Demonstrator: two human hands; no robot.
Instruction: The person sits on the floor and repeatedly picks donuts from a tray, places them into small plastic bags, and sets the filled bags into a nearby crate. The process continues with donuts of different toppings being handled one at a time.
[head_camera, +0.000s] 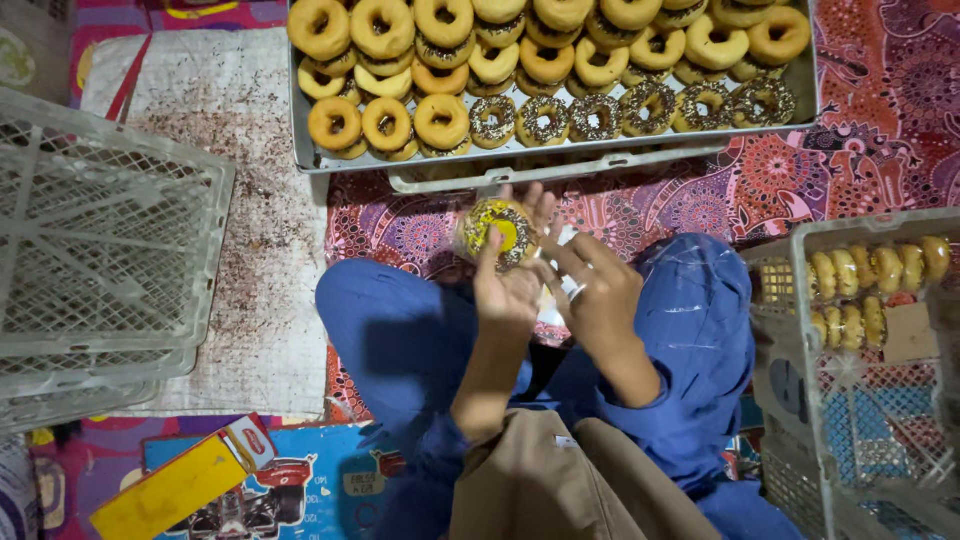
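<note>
- Head view: a sprinkle-topped doughnut (500, 232), apparently inside a clear plastic wrapper, is held up at the centre of the frame, above crossed legs in blue trousers (400, 340).
- The left hand (503, 290) is closed around the doughnut from below, its fingers curled up the near side.
- The right hand (598, 290) is seen just beside it at three o'clock, fingers pinched narrowly on the wrapper's loose edge; a small white piece between those fingers cannot be made out.
- The step in hand is judged to be the bagging or sealing of a single doughnut; a steady grip on the wrapper's open end would be called for next.
- At twelve o'clock a metal tray (310, 150) is stacked with plain and sprinkled doughnuts.
- At three o'clock a white crate (800, 300) holds wrapped doughnuts; at nine o'clock empty crates (100, 250) are piled on the patterned floor mat (880, 120).
</note>
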